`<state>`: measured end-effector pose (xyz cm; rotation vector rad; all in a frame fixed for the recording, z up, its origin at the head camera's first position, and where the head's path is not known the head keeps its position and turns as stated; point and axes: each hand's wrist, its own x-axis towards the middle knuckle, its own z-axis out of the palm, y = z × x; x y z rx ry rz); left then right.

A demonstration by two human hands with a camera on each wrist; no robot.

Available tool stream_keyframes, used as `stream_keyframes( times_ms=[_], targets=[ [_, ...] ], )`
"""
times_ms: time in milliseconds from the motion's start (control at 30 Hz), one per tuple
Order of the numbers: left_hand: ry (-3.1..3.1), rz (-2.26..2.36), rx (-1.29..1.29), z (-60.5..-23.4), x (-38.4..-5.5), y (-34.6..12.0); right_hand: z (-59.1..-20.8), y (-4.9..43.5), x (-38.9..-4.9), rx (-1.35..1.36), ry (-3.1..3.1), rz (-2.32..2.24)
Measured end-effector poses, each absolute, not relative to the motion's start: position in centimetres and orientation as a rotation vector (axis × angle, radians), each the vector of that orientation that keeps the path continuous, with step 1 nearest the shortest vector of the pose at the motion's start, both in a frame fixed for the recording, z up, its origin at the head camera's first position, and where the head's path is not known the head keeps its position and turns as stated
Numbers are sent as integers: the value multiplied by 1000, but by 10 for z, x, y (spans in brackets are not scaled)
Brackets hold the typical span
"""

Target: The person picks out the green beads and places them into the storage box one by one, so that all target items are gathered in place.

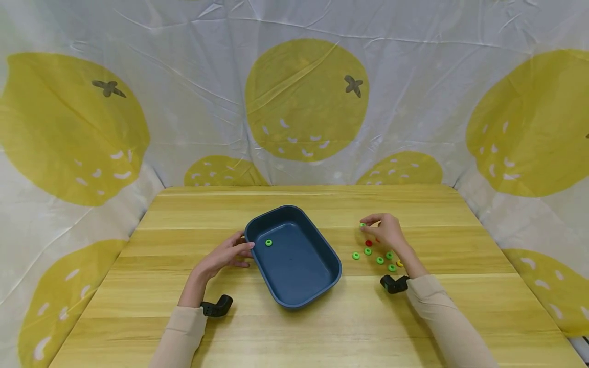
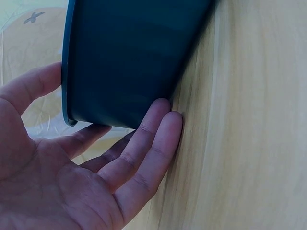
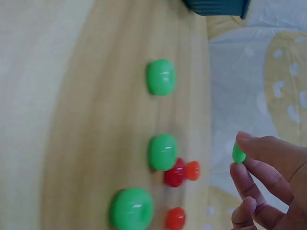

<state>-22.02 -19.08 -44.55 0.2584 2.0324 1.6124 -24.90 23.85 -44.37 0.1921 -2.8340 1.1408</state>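
Note:
A dark blue rectangular plastic bin (image 1: 294, 255) stands on the table, with one small green ring-shaped bead (image 1: 269, 243) inside. My left hand (image 1: 228, 252) is at the bin's left side: its thumb rests on the rim, and its loosely extended fingers (image 2: 144, 148) lie against or beside the outer wall. To the right of the bin, my right hand (image 1: 388, 230) pinches a green ring bead (image 3: 238, 152) between thumb and fingertips, raised above the table. Below this hand lie several green beads (image 1: 367, 251), red beads (image 1: 368, 243) and a yellow bead (image 1: 399, 263), partly hidden by the wrist.
The wooden table (image 1: 294, 337) carries the bin and the loose beads. A hanging cloth (image 1: 184, 102) with yellow fruit prints encloses its back and sides. Each wrist wears a black camera mount (image 1: 218, 306).

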Motion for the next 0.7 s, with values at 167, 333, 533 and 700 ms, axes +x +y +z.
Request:
stream_keyframes(
  times_ms=[167, 333, 533, 700],
  targets=[
    [2030, 1615, 263, -446, -221, -191, -425, 233, -251, 209, -2835, 1135],
    [2029, 1615, 271, -446, -221, -191, -401, 220, -253, 265, -2826, 1127],
    [2024, 1621, 276, -446, -221, -191, -365, 187, -254, 392, -2803, 1146],
    [2030, 1617, 267, -446, -221, -191, -348, 150, -258, 528, -2799, 1128]
  ],
)
